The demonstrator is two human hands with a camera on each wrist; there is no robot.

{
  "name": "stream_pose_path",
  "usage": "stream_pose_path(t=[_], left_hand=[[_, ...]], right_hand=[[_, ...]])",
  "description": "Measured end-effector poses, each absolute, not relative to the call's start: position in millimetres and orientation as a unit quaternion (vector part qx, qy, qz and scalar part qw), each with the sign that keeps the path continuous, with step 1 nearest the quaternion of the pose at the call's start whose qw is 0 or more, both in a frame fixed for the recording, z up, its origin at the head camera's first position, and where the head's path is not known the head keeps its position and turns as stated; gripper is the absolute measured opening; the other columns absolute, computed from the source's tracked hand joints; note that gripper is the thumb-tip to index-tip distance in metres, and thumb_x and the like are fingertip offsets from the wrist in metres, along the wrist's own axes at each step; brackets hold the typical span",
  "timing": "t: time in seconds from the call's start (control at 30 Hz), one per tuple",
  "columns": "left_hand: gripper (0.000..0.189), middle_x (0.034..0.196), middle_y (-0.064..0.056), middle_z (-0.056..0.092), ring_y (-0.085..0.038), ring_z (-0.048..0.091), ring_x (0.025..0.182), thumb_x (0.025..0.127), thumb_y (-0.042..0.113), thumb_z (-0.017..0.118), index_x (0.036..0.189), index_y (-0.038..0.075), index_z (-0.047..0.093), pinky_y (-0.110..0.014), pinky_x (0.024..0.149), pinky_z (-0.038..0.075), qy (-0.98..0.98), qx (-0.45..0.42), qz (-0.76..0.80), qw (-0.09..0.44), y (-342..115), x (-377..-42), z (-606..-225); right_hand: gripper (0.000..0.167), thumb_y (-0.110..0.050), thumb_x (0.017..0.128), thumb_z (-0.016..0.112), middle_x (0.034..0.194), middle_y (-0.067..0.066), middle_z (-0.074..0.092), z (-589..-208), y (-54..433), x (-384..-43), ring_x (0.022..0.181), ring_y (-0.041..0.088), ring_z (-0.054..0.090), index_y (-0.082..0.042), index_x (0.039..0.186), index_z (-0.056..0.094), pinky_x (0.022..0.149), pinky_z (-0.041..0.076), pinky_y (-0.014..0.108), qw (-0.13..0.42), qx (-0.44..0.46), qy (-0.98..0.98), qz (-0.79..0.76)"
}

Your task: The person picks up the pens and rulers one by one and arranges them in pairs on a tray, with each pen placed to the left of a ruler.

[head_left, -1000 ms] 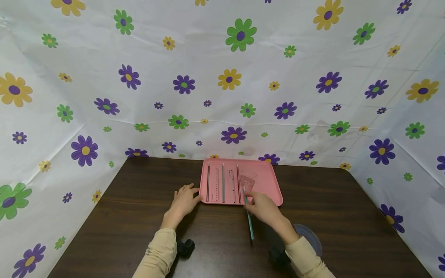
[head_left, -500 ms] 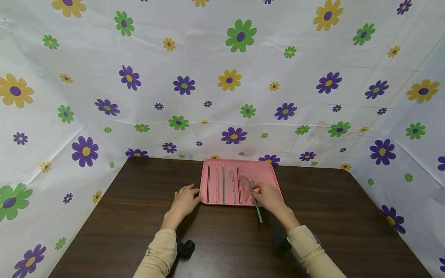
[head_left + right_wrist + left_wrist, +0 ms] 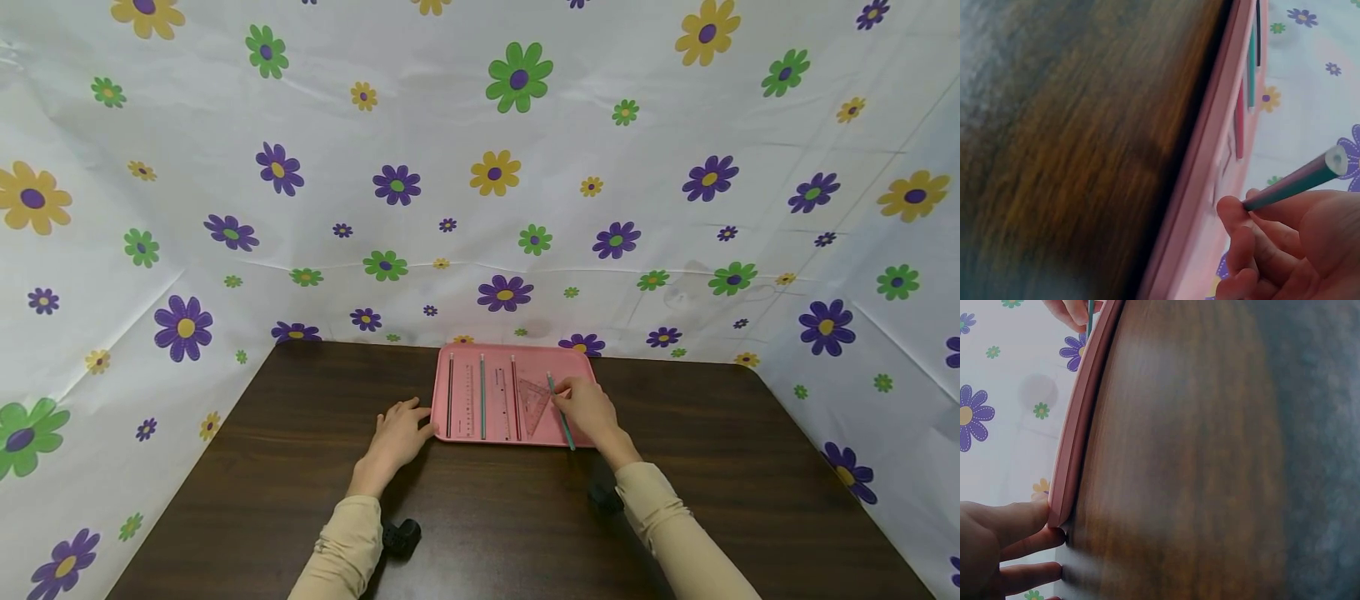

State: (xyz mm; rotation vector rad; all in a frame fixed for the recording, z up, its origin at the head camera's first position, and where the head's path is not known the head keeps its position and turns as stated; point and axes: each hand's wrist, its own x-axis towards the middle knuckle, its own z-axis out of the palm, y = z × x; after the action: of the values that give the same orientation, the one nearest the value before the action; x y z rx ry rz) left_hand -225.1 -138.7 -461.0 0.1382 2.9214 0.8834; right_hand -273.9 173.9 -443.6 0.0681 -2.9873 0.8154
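Observation:
A pink tray [image 3: 540, 357] lies at the back of the table. My left hand [image 3: 399, 431] rests at its front left corner, fingers loosely extended; the left wrist view has the thumb on the tray's rim [image 3: 1067, 469]. With thumb and fingertips, my right hand [image 3: 588, 411] pinches a teal pencil [image 3: 1300, 181] over the tray's right part, its front end overlapping the front rim. Left to right in the tray stand a black pencil [image 3: 450, 396], a clear ruler [image 3: 469, 400], another teal pencil [image 3: 483, 397], a shorter clear ruler [image 3: 502, 404], a red pencil [image 3: 516, 397] and a clear set square [image 3: 534, 408].
The dark wooden table [image 3: 480, 517] extends in front of the tray and to both sides. A white flowered sheet [image 3: 450, 125] hangs behind it and at the sides. Black wrist devices [image 3: 402, 538] show beneath the forearms.
My right hand has carried the teal pencil rightward and farther in over the tray, past the set square, which is now fully uncovered. The left hand has stayed at the corner.

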Motion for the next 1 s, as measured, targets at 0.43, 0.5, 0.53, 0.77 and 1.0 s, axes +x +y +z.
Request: stream_pose_path(t=[0.43, 0.5, 0.53, 0.77, 1.0], left_hand=[[0.043, 0.153, -0.023, 0.042, -0.048, 0.030, 0.145, 0.099, 0.026, 0.061, 0.135, 0.004, 0.061, -0.070, 0.115, 0.017, 0.956, 0.048, 0.287, 0.041, -138, -225, -460], [0.043, 0.153, -0.023, 0.042, -0.048, 0.030, 0.145, 0.099, 0.026, 0.061, 0.135, 0.004, 0.061, -0.070, 0.115, 0.017, 0.955, 0.049, 0.289, 0.040, -138, -225, -459], [0.043, 0.153, -0.024, 0.042, -0.048, 0.030, 0.145, 0.099, 0.026, 0.060, 0.135, 0.004, 0.061, -0.070, 0.115, 0.017, 0.955, 0.049, 0.289, 0.041, -138, -225, -459], [0.043, 0.154, -0.023, 0.041, -0.048, 0.029, 0.145, 0.099, 0.026, 0.060, 0.136, 0.004, 0.061, -0.070, 0.116, 0.017, 0.955, 0.047, 0.289, 0.042, -139, -226, -458], [0.042, 0.154, -0.023, 0.041, -0.047, 0.030, 0.145, 0.099, 0.026, 0.060, 0.135, 0.004, 0.061, -0.070, 0.116, 0.016, 0.954, 0.047, 0.292, 0.041, -139, -225, -458]], right_hand=[[0.020, -0.021, 0.093, 0.066, 0.096, 0.007, 0.076, -454, 176, -287, 0.079, 0.022, 0.069, -0.008, 0.107, 0.073, 0.068, 0.055, 0.044, 0.035, 0.014, -0.970, 0.241], [0.019, -0.021, 0.094, 0.066, 0.095, 0.006, 0.075, -455, 175, -288, 0.079, 0.022, 0.069, -0.008, 0.107, 0.072, 0.068, 0.055, 0.044, 0.035, 0.019, -0.970, 0.241], [0.019, -0.021, 0.094, 0.065, 0.095, 0.006, 0.075, -457, 175, -289, 0.079, 0.021, 0.069, -0.008, 0.107, 0.072, 0.068, 0.055, 0.044, 0.034, 0.021, -0.970, 0.239], [0.019, -0.021, 0.095, 0.065, 0.094, 0.005, 0.075, -460, 173, -295, 0.080, 0.020, 0.068, -0.008, 0.106, 0.071, 0.071, 0.055, 0.043, 0.036, 0.028, -0.972, 0.231], [0.022, -0.022, 0.097, 0.064, 0.104, 0.010, 0.074, -465, 172, -302, 0.091, 0.025, 0.070, -0.006, 0.111, 0.070, 0.077, 0.056, 0.049, 0.045, 0.034, -0.973, 0.225]])
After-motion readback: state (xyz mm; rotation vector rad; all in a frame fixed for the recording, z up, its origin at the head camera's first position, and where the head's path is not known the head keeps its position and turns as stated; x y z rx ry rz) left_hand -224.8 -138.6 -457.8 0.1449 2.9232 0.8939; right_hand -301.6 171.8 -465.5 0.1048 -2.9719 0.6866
